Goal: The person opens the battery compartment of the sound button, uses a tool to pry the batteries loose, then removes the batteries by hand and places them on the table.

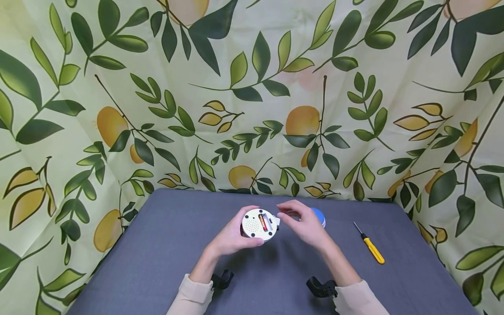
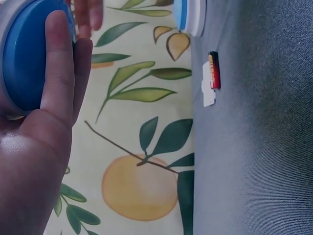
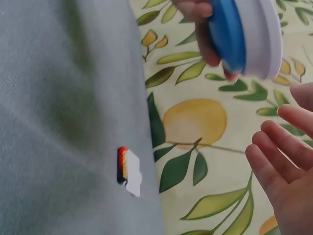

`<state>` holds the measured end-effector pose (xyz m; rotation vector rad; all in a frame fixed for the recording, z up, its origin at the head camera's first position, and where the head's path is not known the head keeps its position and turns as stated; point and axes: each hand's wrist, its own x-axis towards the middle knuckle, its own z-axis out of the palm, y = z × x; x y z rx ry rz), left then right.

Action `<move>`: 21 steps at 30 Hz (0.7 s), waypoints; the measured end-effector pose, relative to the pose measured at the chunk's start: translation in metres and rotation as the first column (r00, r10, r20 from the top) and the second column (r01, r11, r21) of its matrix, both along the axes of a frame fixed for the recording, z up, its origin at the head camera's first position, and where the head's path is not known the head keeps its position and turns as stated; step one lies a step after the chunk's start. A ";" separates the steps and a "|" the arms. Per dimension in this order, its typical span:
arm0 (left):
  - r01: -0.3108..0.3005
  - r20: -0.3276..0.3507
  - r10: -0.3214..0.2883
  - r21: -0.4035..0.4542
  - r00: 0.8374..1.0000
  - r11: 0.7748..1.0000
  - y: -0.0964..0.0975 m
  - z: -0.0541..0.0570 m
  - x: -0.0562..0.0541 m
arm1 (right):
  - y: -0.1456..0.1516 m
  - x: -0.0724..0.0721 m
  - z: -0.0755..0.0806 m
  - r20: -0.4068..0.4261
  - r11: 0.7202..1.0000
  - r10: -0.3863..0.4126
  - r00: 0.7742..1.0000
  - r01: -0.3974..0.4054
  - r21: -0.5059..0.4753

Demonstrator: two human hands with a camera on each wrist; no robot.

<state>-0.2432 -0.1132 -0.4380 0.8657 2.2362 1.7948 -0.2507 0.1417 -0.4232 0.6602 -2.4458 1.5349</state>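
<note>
My left hand (image 1: 234, 236) grips a round blue-and-white device (image 1: 252, 225), its white underside facing up. That underside has small holes, dark feet and an uncovered battery compartment, where one red-and-black battery (image 1: 263, 222) lies beside a bare slot. My right hand (image 1: 305, 223) hovers just right of the device with fingers loosely bent; the right wrist view shows these fingers apart and holding nothing. A loose battery (image 2: 214, 71) lies on the table against a small white cover (image 2: 207, 88). The same cover (image 3: 132, 172) shows in the right wrist view.
Behind my right hand stands a second blue-and-white round object (image 1: 319, 215), partly hidden. A screwdriver (image 1: 370, 244) with a yellow-and-black handle lies on the right of the grey table (image 1: 157, 262). A leaf-and-fruit patterned cloth (image 1: 260, 109) hangs along the back and sides.
</note>
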 end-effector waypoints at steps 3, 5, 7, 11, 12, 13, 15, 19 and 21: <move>0.005 0.003 -0.005 0.004 1.000 1.000 0.000 0.000 0.000 | -0.004 0.003 0.005 0.005 0.999 0.042 0.999 -0.042 -0.022; 0.005 0.000 -0.005 0.003 1.000 1.000 0.000 0.000 0.000 | -0.007 0.004 0.007 0.016 0.997 0.070 0.997 -0.070 -0.036; 0.008 0.001 -0.008 0.005 1.000 1.000 0.001 0.001 0.001 | -0.010 0.005 0.008 0.026 0.994 0.096 0.995 -0.095 -0.045; 0.019 0.000 -0.019 0.007 1.000 1.000 0.002 0.000 0.001 | -0.015 0.005 0.009 0.021 0.988 0.143 0.990 -0.142 -0.057; 0.022 0.002 -0.022 0.008 1.000 1.000 0.002 0.000 0.001 | -0.017 0.005 0.009 0.018 0.986 0.154 0.988 -0.153 -0.064; 0.023 0.002 -0.023 0.008 1.000 1.000 0.003 0.000 0.001 | -0.018 0.005 0.009 0.012 0.984 0.166 0.986 -0.164 -0.068; 0.027 0.005 -0.027 0.012 1.000 1.000 0.003 0.000 0.001 | -0.020 0.005 0.008 0.004 0.983 0.176 0.984 -0.175 -0.060; 0.042 0.012 -0.042 0.022 0.999 0.999 0.004 -0.001 0.001 | -0.024 0.006 0.006 0.005 0.982 0.185 0.983 -0.185 -0.040; 0.049 0.021 -0.049 0.025 0.999 0.998 0.005 -0.002 0.000 | -0.026 0.006 0.004 0.006 0.982 0.185 0.983 -0.185 -0.033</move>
